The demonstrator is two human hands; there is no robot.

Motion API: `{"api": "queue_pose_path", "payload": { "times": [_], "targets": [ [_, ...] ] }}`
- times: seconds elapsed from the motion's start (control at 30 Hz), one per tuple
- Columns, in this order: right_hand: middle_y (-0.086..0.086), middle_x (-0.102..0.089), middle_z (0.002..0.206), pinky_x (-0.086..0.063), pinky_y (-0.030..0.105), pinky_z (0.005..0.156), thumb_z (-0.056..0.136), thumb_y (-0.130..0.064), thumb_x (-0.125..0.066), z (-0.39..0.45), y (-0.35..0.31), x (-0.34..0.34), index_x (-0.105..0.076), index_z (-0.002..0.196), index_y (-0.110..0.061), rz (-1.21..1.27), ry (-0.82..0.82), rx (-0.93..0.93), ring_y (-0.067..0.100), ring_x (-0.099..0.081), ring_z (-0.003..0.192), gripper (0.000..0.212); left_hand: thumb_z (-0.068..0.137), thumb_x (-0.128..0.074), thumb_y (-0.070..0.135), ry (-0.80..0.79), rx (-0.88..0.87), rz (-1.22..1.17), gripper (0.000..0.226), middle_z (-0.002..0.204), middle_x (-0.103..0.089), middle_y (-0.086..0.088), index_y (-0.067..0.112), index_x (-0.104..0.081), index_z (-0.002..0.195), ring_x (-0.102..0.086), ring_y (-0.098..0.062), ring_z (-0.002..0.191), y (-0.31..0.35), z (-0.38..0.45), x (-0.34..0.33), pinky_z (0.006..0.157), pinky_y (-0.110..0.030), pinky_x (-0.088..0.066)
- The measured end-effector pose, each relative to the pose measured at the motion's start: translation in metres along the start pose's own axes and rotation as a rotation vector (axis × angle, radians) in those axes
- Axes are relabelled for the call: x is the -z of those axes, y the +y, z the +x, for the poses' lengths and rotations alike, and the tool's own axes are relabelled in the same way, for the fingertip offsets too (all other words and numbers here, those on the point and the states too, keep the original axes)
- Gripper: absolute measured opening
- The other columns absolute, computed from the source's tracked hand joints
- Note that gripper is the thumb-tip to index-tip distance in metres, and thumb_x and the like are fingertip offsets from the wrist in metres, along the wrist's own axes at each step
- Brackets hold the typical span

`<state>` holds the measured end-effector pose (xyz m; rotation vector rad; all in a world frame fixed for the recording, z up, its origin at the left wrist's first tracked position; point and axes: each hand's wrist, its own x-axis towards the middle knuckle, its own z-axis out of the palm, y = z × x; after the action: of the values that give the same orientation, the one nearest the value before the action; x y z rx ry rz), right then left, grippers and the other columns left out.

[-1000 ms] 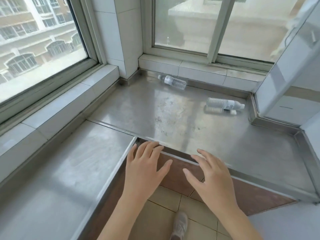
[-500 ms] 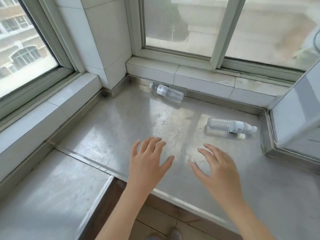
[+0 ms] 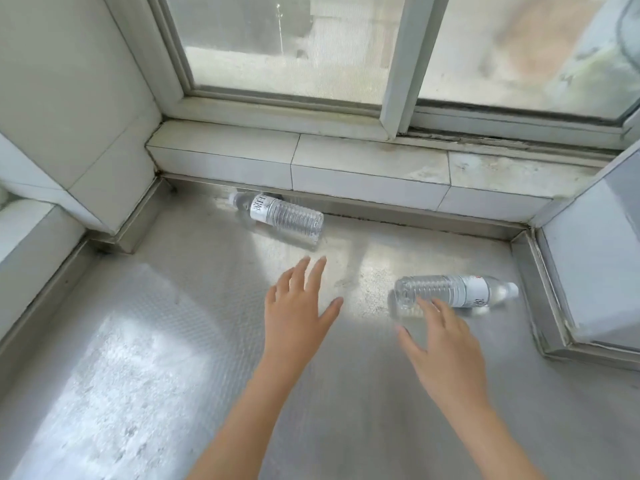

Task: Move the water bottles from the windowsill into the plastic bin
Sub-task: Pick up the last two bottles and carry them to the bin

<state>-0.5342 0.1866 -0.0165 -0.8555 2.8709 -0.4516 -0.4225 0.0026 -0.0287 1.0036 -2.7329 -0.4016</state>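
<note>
Bottles lie on the metal windowsill (image 3: 166,341): far bottle (image 3: 282,216), near bottle (image 3: 453,291). Left hand (image 3: 296,317) and right hand (image 3: 446,351) spread open, holding nothing.

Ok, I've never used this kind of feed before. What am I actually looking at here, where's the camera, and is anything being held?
There is no machine: these are a person's two bare hands, seen from a camera worn on their head that looks forward and down. Below is a metal windowsill under a window. Two clear water bottles lie on their sides: the far bottle against the tiled ledge, the near bottle toward the right. The left hand is open above the sill, holding nothing. The right hand is open too, its fingertips at the near bottle's base; no grip shows. No bin is in view.
</note>
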Motion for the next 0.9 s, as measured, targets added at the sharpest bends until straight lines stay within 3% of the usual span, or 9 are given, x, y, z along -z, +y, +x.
{"api": "queue_pose_path", "payload": {
  "times": [0.13,0.23,0.33,0.4,0.5,0.7,0.8,0.87,0.9],
  "targets": [
    [0.007,-0.013,0.160,-0.048,0.041,0.083,0.091,-0.056,-0.042,0.048,0.004,-0.023,-0.027,0.147,-0.030,-0.017,-0.079,-0.171,0.033,-0.048,0.125,0.064,0.094,-0.044,0.064,-0.139,0.216,-0.077,0.079,0.167,-0.003,-0.006,0.035,-0.008,0.157,-0.035,-0.037,0.140,-0.019,0.077,-0.034,0.103,-0.048,-0.041],
    [0.005,0.005,0.162,-0.048,0.040,0.077,0.091,-0.062,-0.036,0.070,0.009,-0.036,-0.019,0.149,-0.038,-0.002,-0.145,-0.246,0.035,-0.053,0.119,0.064,0.094,-0.042,0.065,-0.135,0.285,-0.129,0.075,0.168,0.005,-0.003,0.040,-0.010,0.157,-0.044,-0.040,0.133,-0.031,0.128,-0.047,0.094,-0.047,-0.049],
    [0.001,0.010,0.162,-0.048,0.043,0.082,0.091,-0.064,-0.035,0.085,0.014,-0.046,-0.024,0.147,-0.042,0.058,-0.209,-0.324,0.037,-0.053,0.118,0.061,0.096,-0.036,0.063,-0.157,0.346,-0.143,0.066,0.167,0.008,-0.002,0.041,-0.020,0.155,-0.056,-0.036,0.123,-0.041,0.173,-0.057,0.081,-0.040,-0.048],
    [0.000,0.003,0.162,-0.049,0.044,0.087,0.090,-0.063,-0.038,0.090,0.016,-0.050,-0.036,0.140,-0.040,0.138,-0.193,-0.338,0.038,-0.054,0.115,0.054,0.097,-0.036,0.061,-0.151,0.383,-0.150,0.060,0.168,0.006,-0.001,0.037,-0.033,0.152,-0.063,-0.033,0.113,-0.045,0.192,-0.060,0.072,-0.035,-0.041],
    [-0.005,-0.019,0.156,-0.047,0.039,0.085,0.088,-0.060,-0.046,0.093,0.018,-0.049,-0.055,0.117,-0.035,0.232,-0.143,-0.332,0.032,-0.057,0.108,0.040,0.096,-0.044,0.056,-0.071,0.396,-0.194,0.047,0.164,-0.015,-0.002,0.029,-0.055,0.133,-0.065,-0.033,0.104,-0.049,0.202,-0.060,0.072,-0.033,-0.035],
    [-0.021,-0.056,0.115,-0.042,0.039,0.084,0.086,-0.049,-0.057,0.063,0.014,-0.047,-0.063,0.078,-0.029,0.182,-0.143,-0.203,0.029,-0.042,0.112,0.023,0.091,-0.061,0.039,-0.101,0.252,-0.294,0.019,0.152,-0.036,0.009,0.022,-0.062,0.100,-0.062,-0.024,0.096,-0.057,0.151,-0.052,0.069,-0.030,-0.040],
    [-0.003,-0.061,0.097,-0.048,0.039,0.073,0.079,-0.020,-0.073,0.050,0.005,-0.049,-0.064,0.084,-0.019,0.136,0.032,-0.156,0.034,-0.056,0.101,0.010,0.087,-0.072,0.030,-0.136,0.068,-0.319,0.013,0.140,-0.052,0.017,0.019,-0.066,0.082,-0.061,-0.013,0.087,-0.063,0.101,-0.053,0.062,-0.025,-0.037],
    [0.004,-0.052,0.107,-0.043,0.030,0.061,0.070,-0.012,-0.078,0.051,0.000,-0.049,-0.063,0.102,-0.017,0.120,0.100,-0.203,0.031,-0.062,0.089,0.035,0.081,-0.079,0.022,-0.169,-0.036,-0.320,0.012,0.135,-0.052,0.024,0.020,-0.069,0.089,-0.066,-0.016,0.091,-0.063,0.075,-0.053,0.062,-0.023,-0.039],
    [0.004,-0.047,0.116,-0.041,0.028,0.059,0.069,-0.016,-0.079,0.054,0.000,-0.049,-0.058,0.115,-0.020,0.105,0.072,-0.237,0.029,-0.062,0.091,0.050,0.078,-0.080,0.021,-0.166,-0.053,-0.311,0.026,0.138,-0.049,0.024,0.022,-0.069,0.102,-0.068,-0.018,0.094,-0.061,0.068,-0.053,0.063,-0.024,-0.043]
  ]
}}
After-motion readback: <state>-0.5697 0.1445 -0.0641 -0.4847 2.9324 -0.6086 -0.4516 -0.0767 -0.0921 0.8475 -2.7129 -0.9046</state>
